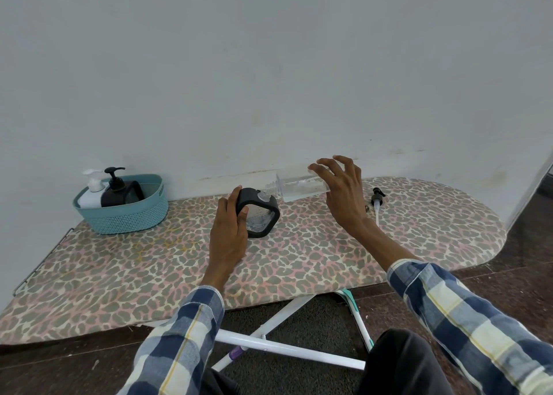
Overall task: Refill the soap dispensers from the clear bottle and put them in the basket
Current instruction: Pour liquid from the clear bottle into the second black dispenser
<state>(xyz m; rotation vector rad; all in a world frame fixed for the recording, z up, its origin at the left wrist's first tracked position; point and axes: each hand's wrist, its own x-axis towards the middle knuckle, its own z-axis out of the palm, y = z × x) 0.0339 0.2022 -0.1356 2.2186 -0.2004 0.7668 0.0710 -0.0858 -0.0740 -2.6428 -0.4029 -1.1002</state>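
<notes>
Both hands (229, 233) (342, 188) curled, gripping.

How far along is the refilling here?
Done: a white dispenser and a black dispenser already stand in the teal basket. In hand: the right hand tips the clear bottle into the square black dispenser, which the left hand steadies. Left: refit its pump and basket it.
</notes>
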